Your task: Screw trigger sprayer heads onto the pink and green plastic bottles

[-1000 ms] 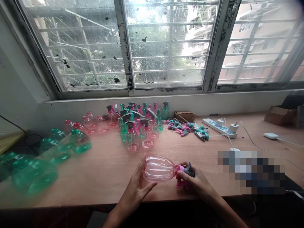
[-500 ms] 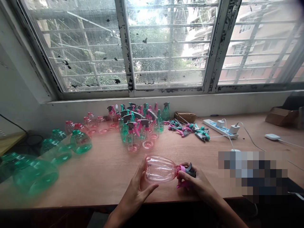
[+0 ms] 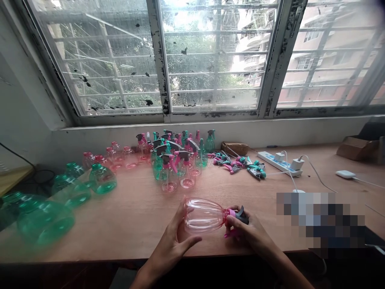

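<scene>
A clear pink spray bottle (image 3: 204, 216) lies sideways in the air between my hands, above the front of the table. Its base points left and its pink and black trigger head (image 3: 239, 215) sits at the neck on the right. My left hand (image 3: 174, 237) cups the base, fingers behind the clear plastic and thumb stretched out below it. With its fingers closed round the pink collar and trigger head, my right hand (image 3: 245, 230) grips the neck end. Part of the pink trigger head is hidden by the right fingers.
Assembled pink and green spray bottles (image 3: 186, 172) stand at the back middle. Headless green bottles (image 3: 45, 220) and pink bottles (image 3: 130, 158) are at the left. Loose spray heads (image 3: 237, 164), a brown pouch (image 3: 234, 147) and a power strip (image 3: 278, 162) with cables lie to the right.
The bottle has turned slightly about its length and shifted a touch down and to the right. Both hands keep nearly the same place on it.
</scene>
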The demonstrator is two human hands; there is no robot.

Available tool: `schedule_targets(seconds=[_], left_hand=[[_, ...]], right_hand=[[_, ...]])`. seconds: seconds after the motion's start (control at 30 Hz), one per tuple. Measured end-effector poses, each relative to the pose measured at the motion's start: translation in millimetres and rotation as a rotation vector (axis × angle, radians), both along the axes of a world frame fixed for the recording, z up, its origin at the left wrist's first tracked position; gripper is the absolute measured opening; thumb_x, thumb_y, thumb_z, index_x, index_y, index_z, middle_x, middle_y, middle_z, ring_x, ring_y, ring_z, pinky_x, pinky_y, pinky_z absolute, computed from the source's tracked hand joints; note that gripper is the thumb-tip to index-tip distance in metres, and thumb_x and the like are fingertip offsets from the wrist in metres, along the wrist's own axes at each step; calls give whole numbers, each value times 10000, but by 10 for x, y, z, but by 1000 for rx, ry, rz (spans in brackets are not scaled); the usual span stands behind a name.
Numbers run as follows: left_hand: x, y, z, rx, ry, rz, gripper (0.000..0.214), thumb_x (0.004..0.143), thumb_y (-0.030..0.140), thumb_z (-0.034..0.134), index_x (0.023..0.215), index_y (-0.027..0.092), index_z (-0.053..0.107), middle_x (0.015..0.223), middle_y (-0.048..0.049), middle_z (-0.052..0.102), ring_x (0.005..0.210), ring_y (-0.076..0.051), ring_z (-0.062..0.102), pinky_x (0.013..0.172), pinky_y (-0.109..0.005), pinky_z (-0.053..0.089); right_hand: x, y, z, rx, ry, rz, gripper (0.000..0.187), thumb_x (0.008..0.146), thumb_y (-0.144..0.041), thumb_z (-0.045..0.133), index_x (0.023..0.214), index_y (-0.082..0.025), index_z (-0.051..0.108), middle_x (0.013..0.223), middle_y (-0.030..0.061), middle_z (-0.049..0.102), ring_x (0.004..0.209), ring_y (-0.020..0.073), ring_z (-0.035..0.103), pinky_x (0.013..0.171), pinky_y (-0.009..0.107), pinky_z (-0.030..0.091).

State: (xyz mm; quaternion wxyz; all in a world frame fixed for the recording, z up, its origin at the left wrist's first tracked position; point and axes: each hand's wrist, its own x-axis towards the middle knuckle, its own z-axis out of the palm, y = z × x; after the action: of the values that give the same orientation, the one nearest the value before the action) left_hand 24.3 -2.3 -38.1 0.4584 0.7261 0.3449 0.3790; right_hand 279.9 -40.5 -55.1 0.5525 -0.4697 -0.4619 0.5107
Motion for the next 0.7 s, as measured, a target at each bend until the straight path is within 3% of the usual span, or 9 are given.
schedule_targets(seconds=[0.13,0.33,0.5,0.6,0.7], left_hand=[[-7,20,21,-38,-16,-2,985,797,389,793,1571,308,191,1630,-74,311,1486,-337,289,1217,-505,231],[1,42,-16,-16,-41,-42,960,802,327,795,1552,400,201,1665,-2,212,1466,-308,344,1216,-451,255],[21,-2,47,-43,-70,-38,1079,772,320,826,1579,336,110,1633,-57,305,1496,-305,273,1227,-443,225],[27,-1,48,-63,-74,-54,1033,789,335,808,1580,301,145,1626,-83,313,1502,-311,254,1222,-438,244],[24,21,-17,32,-9,-22,949,823,302,772,1568,335,184,1643,-63,274,1507,-305,241,1229,-450,214]], right_hand=[[3,13,-19,15,-12,33,463,738,-544,804,949,-179,612,654,13,721,554,206,695,465,242,465],[9,10,-6,-4,19,11,444,777,-511,787,993,-172,598,645,3,714,537,186,685,451,225,455],[11,14,-28,18,5,27,426,788,-487,787,994,-168,593,659,12,722,550,192,692,457,231,461],[14,18,-47,26,-9,47,422,788,-482,788,989,-165,595,650,16,727,546,190,691,445,222,456],[12,8,-26,8,28,20,410,800,-481,781,988,-164,599,652,7,722,534,174,686,444,212,461]])
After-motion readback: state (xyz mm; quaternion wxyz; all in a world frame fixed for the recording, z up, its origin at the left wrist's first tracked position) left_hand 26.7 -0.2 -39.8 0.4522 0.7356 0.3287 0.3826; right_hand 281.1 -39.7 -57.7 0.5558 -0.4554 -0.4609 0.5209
